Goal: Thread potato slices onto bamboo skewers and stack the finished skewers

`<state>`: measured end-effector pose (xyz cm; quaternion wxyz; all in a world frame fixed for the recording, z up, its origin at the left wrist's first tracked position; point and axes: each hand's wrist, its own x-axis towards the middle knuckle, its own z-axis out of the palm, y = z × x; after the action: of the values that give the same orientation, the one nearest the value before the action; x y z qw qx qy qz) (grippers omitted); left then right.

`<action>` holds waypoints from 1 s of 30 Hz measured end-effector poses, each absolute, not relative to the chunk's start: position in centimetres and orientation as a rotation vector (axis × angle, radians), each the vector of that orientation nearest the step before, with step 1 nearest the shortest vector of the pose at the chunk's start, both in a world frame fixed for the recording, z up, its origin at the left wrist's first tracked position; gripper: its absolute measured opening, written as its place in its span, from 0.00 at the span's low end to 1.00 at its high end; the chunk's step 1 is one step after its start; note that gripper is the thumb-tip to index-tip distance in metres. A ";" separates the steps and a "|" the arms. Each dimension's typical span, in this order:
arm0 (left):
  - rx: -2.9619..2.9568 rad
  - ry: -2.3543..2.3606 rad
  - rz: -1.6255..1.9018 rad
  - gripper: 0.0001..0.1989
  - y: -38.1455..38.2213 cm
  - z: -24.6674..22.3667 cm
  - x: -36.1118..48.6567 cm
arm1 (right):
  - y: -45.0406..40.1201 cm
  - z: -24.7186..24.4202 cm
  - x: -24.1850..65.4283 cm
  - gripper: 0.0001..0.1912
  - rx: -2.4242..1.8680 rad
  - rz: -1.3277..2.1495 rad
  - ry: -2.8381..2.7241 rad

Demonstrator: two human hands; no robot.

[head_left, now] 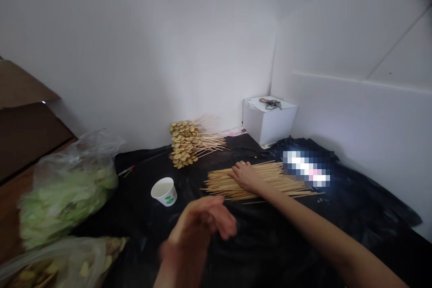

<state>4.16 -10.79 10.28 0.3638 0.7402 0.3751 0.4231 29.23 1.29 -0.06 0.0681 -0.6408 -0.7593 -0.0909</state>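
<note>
A pile of bamboo skewers (266,180) lies on the black plastic sheet (256,243). My right hand (246,176) reaches across and rests on the left part of this pile, fingers bent and slightly apart. Whether a skewer is between its fingertips is too small to see. Closer to me, my left hand (211,218) hangs above the sheet, blurred, with fingers loosely curved and nothing visible in them. A white paper cup (164,191) with green marks stands to its left. Behind the cup is a stack of skewered potato slices (184,144), sticks pointing right.
Left of the cup sit a clear bag of pale green leafy vegetables (70,193) and a bag of sliced potato (57,265). A cardboard box (27,130) is at far left. A white box (268,119) stands against the wall, near a pixelated bright object (306,168).
</note>
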 end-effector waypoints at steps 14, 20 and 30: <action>2.485 1.044 0.666 0.10 -7.5 0.5 1.1 | -0.1 -0.1 28.3 0.26 -1.864 -0.158 -2.215; 2.526 1.273 0.841 0.13 -7.2 -0.4 -2.9 | -4.3 2.2 21.8 0.25 -1.288 -0.103 -2.460; 2.478 1.431 0.589 0.07 -9.5 -1.1 -4.9 | -7.2 0.6 17.8 0.17 -1.084 0.139 -2.678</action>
<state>-4.93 -9.48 -1.05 0.1099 0.8430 0.4869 0.2005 17.76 -7.18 0.58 0.1245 -0.3718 -0.9187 0.0478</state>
